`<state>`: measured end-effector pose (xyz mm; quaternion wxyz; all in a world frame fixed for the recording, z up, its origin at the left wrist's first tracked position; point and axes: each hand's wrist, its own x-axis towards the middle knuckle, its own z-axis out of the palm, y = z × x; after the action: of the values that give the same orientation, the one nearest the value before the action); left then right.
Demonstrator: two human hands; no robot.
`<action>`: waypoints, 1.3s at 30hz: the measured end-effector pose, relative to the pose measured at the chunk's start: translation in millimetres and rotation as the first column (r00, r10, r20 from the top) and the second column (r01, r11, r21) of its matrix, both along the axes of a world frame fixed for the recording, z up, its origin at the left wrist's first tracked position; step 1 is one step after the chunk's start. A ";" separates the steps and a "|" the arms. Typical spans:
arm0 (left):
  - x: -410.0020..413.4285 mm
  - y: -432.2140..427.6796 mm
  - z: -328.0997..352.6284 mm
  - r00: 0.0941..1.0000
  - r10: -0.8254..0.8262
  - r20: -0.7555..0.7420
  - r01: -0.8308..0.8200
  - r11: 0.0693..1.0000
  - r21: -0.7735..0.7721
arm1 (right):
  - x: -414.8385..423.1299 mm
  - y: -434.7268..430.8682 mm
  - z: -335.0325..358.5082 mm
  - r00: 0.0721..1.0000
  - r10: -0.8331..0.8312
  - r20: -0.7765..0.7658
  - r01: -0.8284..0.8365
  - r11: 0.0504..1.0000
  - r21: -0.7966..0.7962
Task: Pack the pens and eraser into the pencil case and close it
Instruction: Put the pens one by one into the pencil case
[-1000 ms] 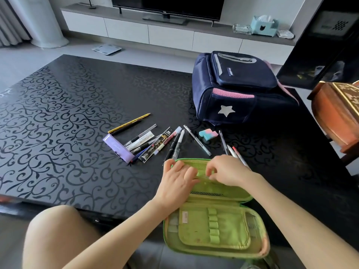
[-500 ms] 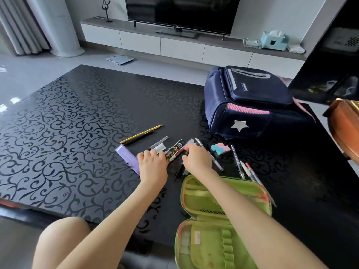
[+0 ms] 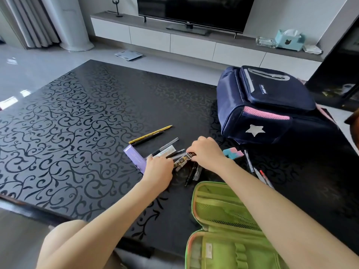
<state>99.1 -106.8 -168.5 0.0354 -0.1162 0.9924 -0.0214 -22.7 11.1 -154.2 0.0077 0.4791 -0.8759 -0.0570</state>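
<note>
L hand [image 3: 159, 167] laid on pen cluster [image 3: 171, 152] at counter [image 3: 77, 123] centre, fingers curled onto pens | R hand [image 3: 206, 152] fingers pinched on black-gold patterned pen [image 3: 183, 159] | eraser [image 3: 233, 153] pink/teal, just R of R hand, by navy backpack [image 3: 268, 105] | green pencil case [image 3: 223, 226] lain open at near edge, under R forearm

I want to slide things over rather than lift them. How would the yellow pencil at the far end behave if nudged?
The yellow pencil is slim and rigid, so probably light and easy to push. On the glossy table it would likely slide or roll, perhaps against the black pen alongside it.
</note>
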 end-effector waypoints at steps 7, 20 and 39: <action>20.8 -19.8 24.6 0.952 0.167 -0.255 0.027 0.788 0.616 | 14.1 35.1 19.4 0.846 -0.007 0.533 0.368 0.731 -0.575; 45.4 -35.2 20.4 0.769 0.619 -0.159 -0.368 0.633 0.681 | 73.6 27.9 35.9 0.427 0.103 0.898 0.809 0.400 -0.431; 61.6 -45.7 64.2 0.890 0.426 0.162 -0.190 0.023 0.982 | 107.6 85.0 40.1 0.216 0.197 0.956 0.860 0.426 -0.282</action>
<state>160.7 -152.5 -104.3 0.0189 -0.2760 0.6962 0.6624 84.9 96.1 -114.0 -0.2842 0.0963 -0.7056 0.6419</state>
